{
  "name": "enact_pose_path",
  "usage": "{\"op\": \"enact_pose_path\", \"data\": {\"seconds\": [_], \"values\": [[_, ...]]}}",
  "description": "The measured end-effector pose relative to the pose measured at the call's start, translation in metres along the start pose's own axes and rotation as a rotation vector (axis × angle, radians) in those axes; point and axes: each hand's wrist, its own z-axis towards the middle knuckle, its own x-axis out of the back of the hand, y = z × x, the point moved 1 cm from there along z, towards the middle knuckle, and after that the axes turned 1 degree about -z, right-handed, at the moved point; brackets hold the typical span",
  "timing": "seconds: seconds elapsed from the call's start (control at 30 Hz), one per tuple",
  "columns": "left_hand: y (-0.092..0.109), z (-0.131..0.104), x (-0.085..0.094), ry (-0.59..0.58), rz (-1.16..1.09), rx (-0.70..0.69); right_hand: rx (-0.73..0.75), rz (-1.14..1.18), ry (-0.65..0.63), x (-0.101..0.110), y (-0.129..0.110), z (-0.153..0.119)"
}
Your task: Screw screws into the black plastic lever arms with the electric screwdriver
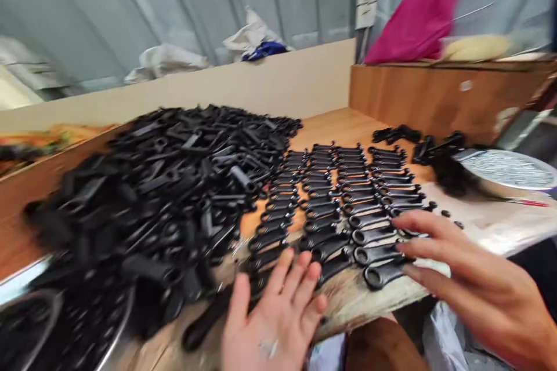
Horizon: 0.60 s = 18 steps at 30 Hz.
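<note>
Black ring-ended parts (368, 206) lie side by side in several columns on the wooden table. My left hand (276, 313) is palm up with its fingers spread at the near end of the left columns; a small pale thin piece (273, 349) rests on the palm. On the right, my right hand (474, 278) has its fingers apart, fingertips at the ends of the near parts in the right columns; nothing is seen held in it. A large heap of loose black parts (174, 174) covers the table's left side.
Metal containers of black pieces (93, 313) stand at the near left. A white bowl of small silvery pieces (513, 169) sits at the right, beside more black parts (439, 148). Boards (322, 78) edge the table's back; a pink cloth (418, 17) lies behind.
</note>
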Motion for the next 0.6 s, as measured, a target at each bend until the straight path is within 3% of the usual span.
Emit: {"op": "enact_pose_path", "data": {"seconds": [0.03, 0.1, 0.23, 0.3, 0.4, 0.6], "values": [[-0.012, 0.0, -0.005, -0.088, -0.019, 0.006, 0.088, 0.025, -0.097, -0.011, -0.016, -0.006], [-0.03, -0.001, -0.015, -0.128, -0.096, 0.009, 0.229, 0.065, -0.261, -0.031, -0.042, -0.014], [-0.049, -0.014, -0.026, 0.088, -0.376, 0.069, 0.326, 0.059, -0.495, -0.061, -0.072, -0.022], [-0.052, -0.021, -0.028, 0.163, -0.447, 0.107, 0.3, 0.048, -0.527, -0.068, -0.078, -0.026], [-0.055, -0.025, -0.029, 0.163, -0.445, 0.128, 0.288, 0.066, -0.52, -0.071, -0.081, -0.03], [-0.069, -0.013, -0.019, -0.069, -0.172, 0.184, 0.237, -0.031, -0.596, -0.069, -0.073, -0.033]]}}
